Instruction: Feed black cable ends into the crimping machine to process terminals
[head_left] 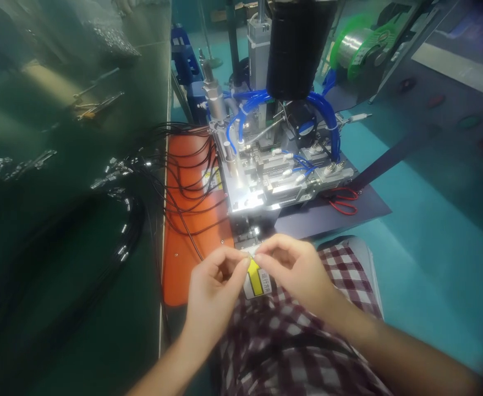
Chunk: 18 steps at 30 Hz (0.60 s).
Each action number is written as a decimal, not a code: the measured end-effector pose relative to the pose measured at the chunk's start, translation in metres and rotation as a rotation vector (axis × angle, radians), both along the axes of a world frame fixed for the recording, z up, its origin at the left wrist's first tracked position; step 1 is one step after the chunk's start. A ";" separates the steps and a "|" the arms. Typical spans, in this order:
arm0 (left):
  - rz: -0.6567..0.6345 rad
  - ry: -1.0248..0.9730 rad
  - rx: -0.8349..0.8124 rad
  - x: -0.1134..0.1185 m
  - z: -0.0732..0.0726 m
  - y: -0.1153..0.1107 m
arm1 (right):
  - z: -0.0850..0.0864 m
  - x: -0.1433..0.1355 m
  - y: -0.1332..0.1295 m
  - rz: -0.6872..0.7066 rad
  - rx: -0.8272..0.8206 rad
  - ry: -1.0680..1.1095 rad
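My left hand (212, 283) and my right hand (301, 269) meet fingertip to fingertip at the front of the machine (285, 187). Each has thumb and forefinger pinched together. Whatever lies between the fingertips is too small and covered to name. Just beneath them is a white label with a yellow arrow (256, 279). A black cable (187, 234) runs across the orange plate (177, 280) towards my left hand; its end is hidden there.
More black cables with metal connector ends (121, 168) lie on the dark green table (80, 308) at left. Blue air hoses (328, 113) and a black cylinder (301, 49) rise above the machine. A green wire spool (352, 49) hangs at upper right, with red wire (344, 203) below.
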<state>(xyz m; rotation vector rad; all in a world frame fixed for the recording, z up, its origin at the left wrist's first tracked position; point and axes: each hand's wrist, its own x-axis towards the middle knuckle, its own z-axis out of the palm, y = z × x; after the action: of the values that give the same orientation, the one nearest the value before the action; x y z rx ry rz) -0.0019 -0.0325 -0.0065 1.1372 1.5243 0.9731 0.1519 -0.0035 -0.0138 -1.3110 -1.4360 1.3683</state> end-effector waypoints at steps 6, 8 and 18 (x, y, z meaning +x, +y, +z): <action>-0.006 -0.024 0.003 -0.001 -0.001 -0.001 | 0.001 -0.005 0.003 0.026 -0.261 0.182; -0.009 -0.092 -0.024 -0.003 -0.001 0.000 | 0.001 -0.005 0.004 0.078 -0.266 0.227; 0.014 -0.353 -0.128 -0.009 0.003 0.005 | 0.000 -0.002 0.005 0.147 0.105 0.053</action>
<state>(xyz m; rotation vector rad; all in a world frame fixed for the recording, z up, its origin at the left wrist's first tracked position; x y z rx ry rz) -0.0106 -0.0272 -0.0034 0.8158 1.2895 1.0097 0.1499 0.0013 -0.0141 -1.1127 -1.5716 1.3913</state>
